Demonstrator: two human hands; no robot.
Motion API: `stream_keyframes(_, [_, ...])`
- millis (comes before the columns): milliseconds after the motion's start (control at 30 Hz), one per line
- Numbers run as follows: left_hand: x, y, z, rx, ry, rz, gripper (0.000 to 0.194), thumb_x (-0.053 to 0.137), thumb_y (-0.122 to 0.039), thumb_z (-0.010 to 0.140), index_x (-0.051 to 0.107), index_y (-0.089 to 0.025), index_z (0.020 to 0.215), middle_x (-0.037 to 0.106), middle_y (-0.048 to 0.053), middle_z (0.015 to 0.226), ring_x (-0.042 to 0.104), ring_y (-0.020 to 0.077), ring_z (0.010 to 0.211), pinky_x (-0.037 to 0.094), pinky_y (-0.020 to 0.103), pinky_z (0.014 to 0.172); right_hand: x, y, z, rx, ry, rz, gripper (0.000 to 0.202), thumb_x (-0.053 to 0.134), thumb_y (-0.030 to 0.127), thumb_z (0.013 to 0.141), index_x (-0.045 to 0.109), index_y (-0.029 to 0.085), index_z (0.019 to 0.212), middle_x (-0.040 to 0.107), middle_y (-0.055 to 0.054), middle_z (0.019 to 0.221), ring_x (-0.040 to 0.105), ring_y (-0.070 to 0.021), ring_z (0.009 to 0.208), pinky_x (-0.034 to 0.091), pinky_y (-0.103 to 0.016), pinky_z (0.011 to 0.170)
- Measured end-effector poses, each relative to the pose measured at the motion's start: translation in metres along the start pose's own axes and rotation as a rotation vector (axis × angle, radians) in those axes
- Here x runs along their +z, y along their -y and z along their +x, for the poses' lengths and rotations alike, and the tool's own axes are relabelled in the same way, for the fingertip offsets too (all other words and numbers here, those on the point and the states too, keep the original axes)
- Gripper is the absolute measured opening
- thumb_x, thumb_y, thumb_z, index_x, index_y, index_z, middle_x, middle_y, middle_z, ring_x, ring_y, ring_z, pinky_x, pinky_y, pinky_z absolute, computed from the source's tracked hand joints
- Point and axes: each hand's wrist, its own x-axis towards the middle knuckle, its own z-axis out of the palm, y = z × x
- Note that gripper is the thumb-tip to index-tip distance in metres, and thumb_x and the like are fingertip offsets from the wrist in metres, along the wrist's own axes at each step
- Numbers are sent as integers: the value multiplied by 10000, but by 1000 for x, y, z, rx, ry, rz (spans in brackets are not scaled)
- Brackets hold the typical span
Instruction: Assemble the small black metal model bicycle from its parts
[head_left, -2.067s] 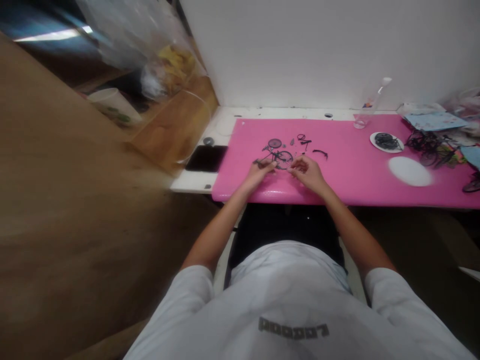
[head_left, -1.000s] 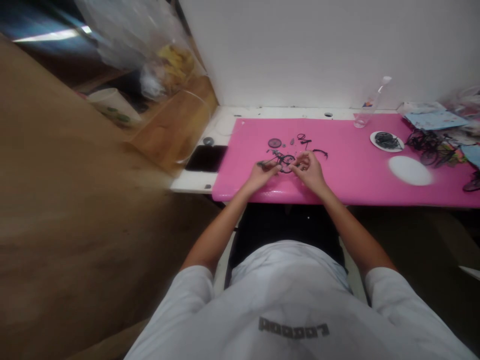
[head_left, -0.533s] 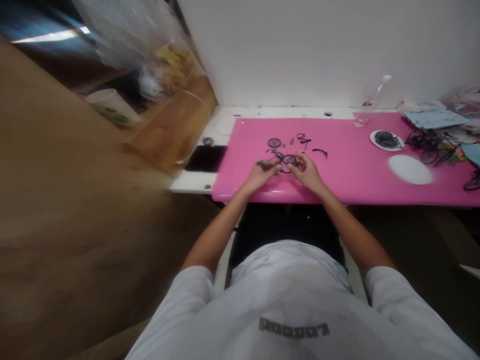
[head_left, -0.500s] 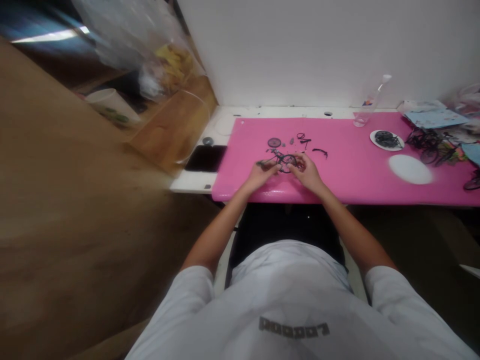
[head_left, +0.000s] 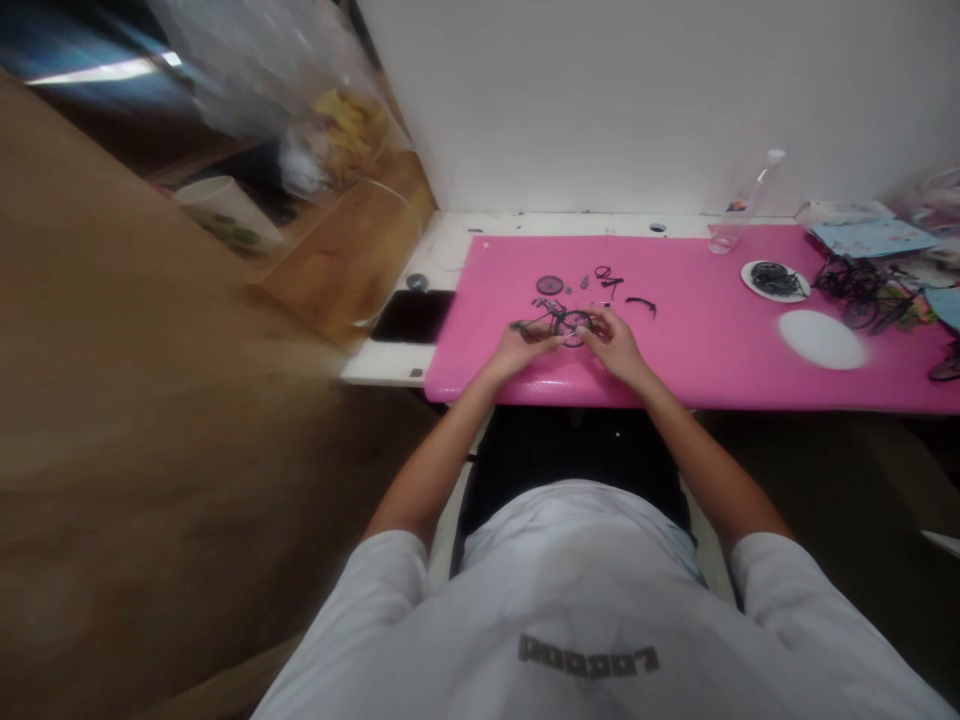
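Observation:
A small black toy bicycle (head_left: 556, 312), with one spoked wheel (head_left: 574, 328) fitted, is held just above the pink mat between both hands. My left hand (head_left: 519, 350) grips the frame from the left, its thumb near the wheel. On the other side my right hand (head_left: 613, 342) has its fingers closed round the wheel's edge. Beyond the hands lie a loose wheel (head_left: 550, 285), a thin black part with a ring (head_left: 609, 282) and a curved black piece (head_left: 641, 304). Several tiny grey bits are scattered beside them. The fingertips' exact hold is too small to make out.
The pink mat (head_left: 697, 350) covers most of the white table. To the right are a white plate of black parts (head_left: 766, 291), a white disc (head_left: 821, 338), a pile of black toy bicycles (head_left: 855, 285) and a clear bottle (head_left: 739, 210). A black phone-like slab (head_left: 412, 317) lies left.
The left thumb and right fingers have shifted slightly around the wheel. The toy bicycle stays in both hands, and the loose parts lie as before.

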Motion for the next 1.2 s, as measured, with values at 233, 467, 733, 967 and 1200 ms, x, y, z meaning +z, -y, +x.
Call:
stream_keyframes(233, [-2,4,0,-50,9,-38,382,972,-486,769,852,-169,945,826,107,923,749,234,831,616,376,855,-3,0,1,10,20,56,604,798,738,875,748,262,1243,806,-116,1246,769,-279,1149,649,-477,1045])
stream_keyframes(467, [-2,8,1,-38,26,-37,343,946,-464,799,862,-174,962,830,102,941,750,219,825,606,363,862,-3,-4,2,42,18,43,611,828,736,850,757,255,1220,815,-116,1231,780,-273,1126,655,-465,1030])
stream_keyframes(733, [-4,15,4,-33,-90,-44,384,972,-479,758,839,-156,917,811,104,916,720,227,826,594,364,846,-16,-9,4,-38,9,-139,447,683,555,999,765,234,1300,803,-136,1320,760,-306,1208,626,-520,1068])
stream_keyframes(967, [-11,32,12,29,-315,-50,392,957,-478,780,796,-133,874,712,43,738,617,156,666,557,311,728,-38,-35,8,-148,-20,-697,370,648,340,1007,801,235,1327,737,-160,1441,589,-394,1429,391,-682,1289])
stream_keyframes(1200, [-11,40,15,11,-357,-28,364,936,-457,787,762,-140,831,676,29,705,607,143,660,513,260,638,-42,-54,11,-154,13,-885,368,543,315,1072,853,269,1265,790,-121,1337,481,-408,1489,368,-707,1243])
